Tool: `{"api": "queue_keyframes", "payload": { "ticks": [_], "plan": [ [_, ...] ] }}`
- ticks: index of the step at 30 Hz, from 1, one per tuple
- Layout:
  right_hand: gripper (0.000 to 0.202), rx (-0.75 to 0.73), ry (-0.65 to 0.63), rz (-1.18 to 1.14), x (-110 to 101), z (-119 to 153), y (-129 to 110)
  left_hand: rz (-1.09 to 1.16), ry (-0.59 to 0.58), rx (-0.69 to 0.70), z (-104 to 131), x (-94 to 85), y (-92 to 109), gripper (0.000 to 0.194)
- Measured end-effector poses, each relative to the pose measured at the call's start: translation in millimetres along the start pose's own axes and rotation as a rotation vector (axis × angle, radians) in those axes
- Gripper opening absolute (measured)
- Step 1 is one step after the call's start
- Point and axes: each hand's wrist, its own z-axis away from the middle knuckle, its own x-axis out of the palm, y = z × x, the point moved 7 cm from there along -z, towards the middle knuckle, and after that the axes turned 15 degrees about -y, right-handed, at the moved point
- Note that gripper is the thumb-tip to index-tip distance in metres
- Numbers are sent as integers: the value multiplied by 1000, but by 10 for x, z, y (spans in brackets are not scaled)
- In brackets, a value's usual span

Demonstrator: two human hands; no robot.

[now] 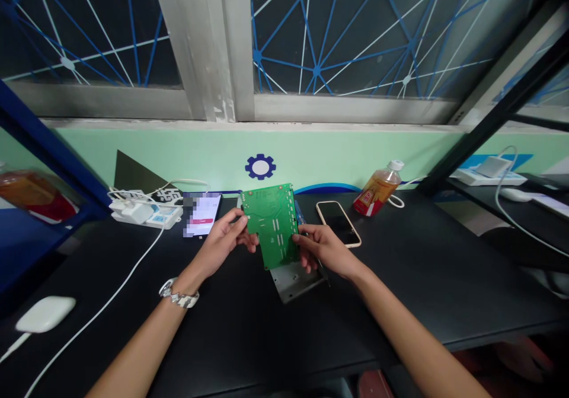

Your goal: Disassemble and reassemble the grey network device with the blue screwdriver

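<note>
A green circuit board [272, 226] is held up over the black table, tilted, with its flat side facing the camera. My left hand [229, 235] grips its left edge between thumb and fingers. The right edge is pinched by my right hand [322, 247]. Below and partly behind the board lies a grey metal plate [296, 282]. Something blue [300, 213] shows behind the board's upper right edge, mostly hidden. A thin dark object, too unclear to name, sticks out below my right hand.
A dark-screened phone [338, 223] and a drink bottle [377, 189] stand to the right. At the left are a lit phone [204, 215], a white power strip [162, 215] with cables, and a white case [47, 314]. The wall rises behind the table [231, 338].
</note>
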Motion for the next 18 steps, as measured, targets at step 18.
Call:
{"api": "queue_keyframes", "payload": {
  "ticks": [18],
  "plan": [
    [58,43,147,-137,13,-46,198,-83,220,-220,14,-33,-278,42]
  ]
}}
